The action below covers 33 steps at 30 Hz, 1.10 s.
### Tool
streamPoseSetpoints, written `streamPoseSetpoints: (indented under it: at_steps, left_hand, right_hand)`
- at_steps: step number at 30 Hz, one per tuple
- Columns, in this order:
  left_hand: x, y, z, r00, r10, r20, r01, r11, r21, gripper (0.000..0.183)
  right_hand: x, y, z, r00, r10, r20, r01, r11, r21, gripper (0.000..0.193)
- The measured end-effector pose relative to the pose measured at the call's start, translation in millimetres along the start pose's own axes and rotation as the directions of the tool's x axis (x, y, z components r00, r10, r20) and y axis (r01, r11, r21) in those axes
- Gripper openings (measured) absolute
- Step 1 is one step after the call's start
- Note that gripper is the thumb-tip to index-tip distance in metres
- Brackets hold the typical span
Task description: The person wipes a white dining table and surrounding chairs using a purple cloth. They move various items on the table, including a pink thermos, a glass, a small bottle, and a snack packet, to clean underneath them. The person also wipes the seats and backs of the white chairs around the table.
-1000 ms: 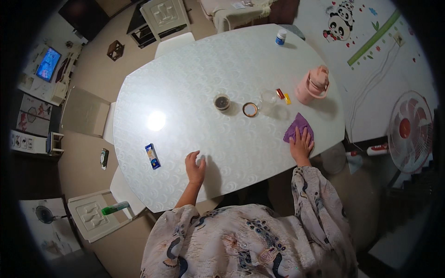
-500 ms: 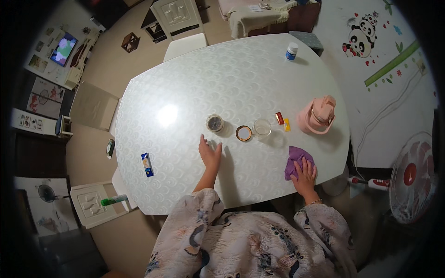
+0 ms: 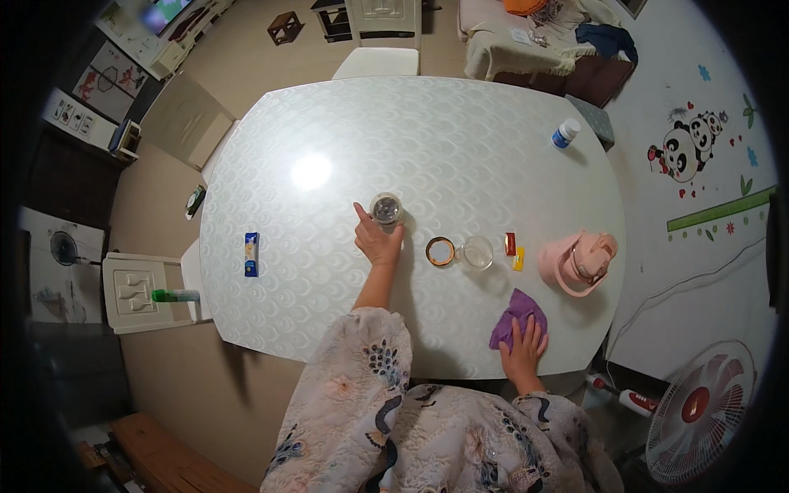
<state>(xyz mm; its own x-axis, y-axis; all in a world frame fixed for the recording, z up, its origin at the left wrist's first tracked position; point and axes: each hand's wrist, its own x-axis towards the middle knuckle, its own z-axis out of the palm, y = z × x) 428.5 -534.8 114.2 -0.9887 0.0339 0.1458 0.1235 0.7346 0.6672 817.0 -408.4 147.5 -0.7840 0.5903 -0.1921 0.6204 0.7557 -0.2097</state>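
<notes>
My left hand (image 3: 376,239) lies open on the table (image 3: 460,140), fingers spread, with its fingertips against the near side of a small clear glass (image 3: 385,209); the index finger points up along the glass's left edge, and nothing is closed around it as far as I can see. My right hand (image 3: 524,347) is flat and open as well, palm down on a purple cloth (image 3: 516,313), pressing it to the table near the table's near right edge rather than gripping it.

Taking the small clear glass as my mark: it stands upright near the middle of the table. To its right and a little nearer to me lies a ring-shaped lid (image 3: 440,251) with a brownish rim, and just beside that, further right, a clear round jar (image 3: 477,252). Right again are a small red piece (image 3: 510,243) and a small yellow piece (image 3: 519,262), close together. Beyond those stands a pink jug (image 3: 575,261) with a handle. The purple cloth is nearer to me than the jug. Far to the right of the glass and away from me, a white bottle with a blue band (image 3: 565,133) stands near the table's far right edge. Well to the left of the glass lies a small blue packet (image 3: 251,253).
</notes>
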Motion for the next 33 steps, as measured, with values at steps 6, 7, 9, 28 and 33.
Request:
streamPoseSetpoints:
  at_steps: [6, 7, 9, 28, 33]
  left_hand:
    - [47, -14, -3, 0.998, 0.004, -0.057, 0.001, 0.997, 0.077, 0.114]
    - [57, -17, -3, 0.998, -0.001, -0.070, 0.006, 0.997, 0.074, 0.113]
    - [73, -18, -5, 0.998, -0.021, -0.064, 0.028, 0.994, 0.102, 0.112]
    - [11, -28, -16, 0.740, 0.632, 0.231, -0.577, 0.773, -0.265, 0.090]
    - [-41, 28, -29, 0.555, 0.658, 0.509, -0.617, 0.736, -0.279, 0.107]
  right_hand:
    - [3, -1, -1, 1.000, -0.021, 0.002, 0.021, 1.000, -0.003, 0.066]
    - [4, -2, -1, 1.000, -0.020, 0.001, 0.020, 1.000, -0.002, 0.066]
    - [3, 0, 2, 1.000, -0.017, -0.008, 0.017, 1.000, -0.018, 0.066]
    - [17, -18, 6, 0.991, 0.054, -0.121, -0.060, 0.997, -0.047, 0.064]
    - [20, -20, 6, 0.991, 0.067, -0.119, -0.075, 0.996, -0.057, 0.065]
